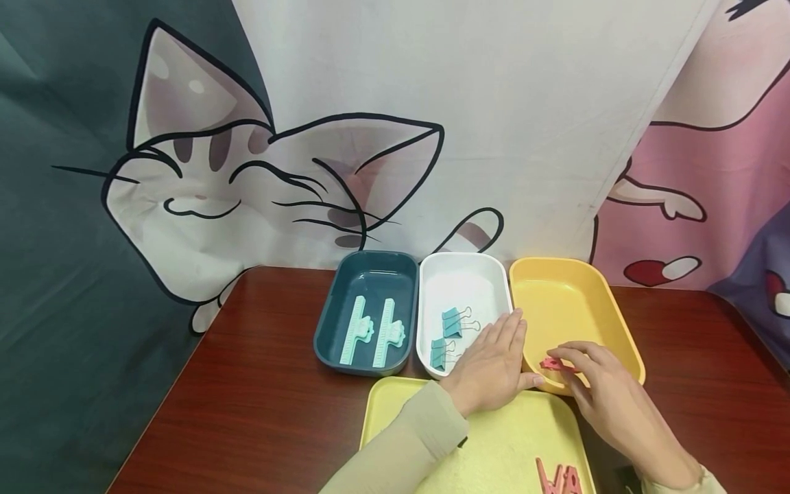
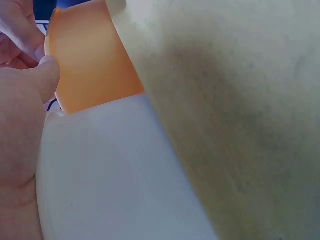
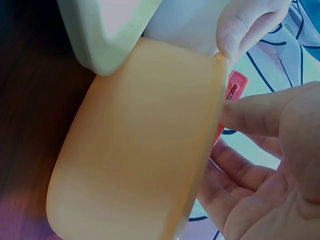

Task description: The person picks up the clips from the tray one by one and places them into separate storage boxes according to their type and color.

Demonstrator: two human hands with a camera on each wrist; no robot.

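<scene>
My right hand (image 1: 617, 405) pinches a pink clothespin (image 1: 551, 364) over the near end of the deep yellow tray (image 1: 561, 291). In the right wrist view the clothespin (image 3: 237, 84) shows past the tray's rim, between thumb and fingers. My left hand (image 1: 490, 367) lies with straight fingers across the neighbouring rims of the white tray (image 1: 463, 271) and the deep yellow one, its thumb at the yellow tray's near rim. Two teal binder clips (image 1: 453, 324) lie in the white tray beside it. More pink clothespins (image 1: 569, 480) lie on the flat pale yellow tray (image 1: 487, 453).
Left of the white tray stands a dark teal tray (image 1: 376, 264) with two mint ruler clips (image 1: 356, 333). All the trays stand on a reddish-brown wooden table (image 1: 247, 418). A curtain (image 1: 524, 123) with cartoon prints hangs right behind them.
</scene>
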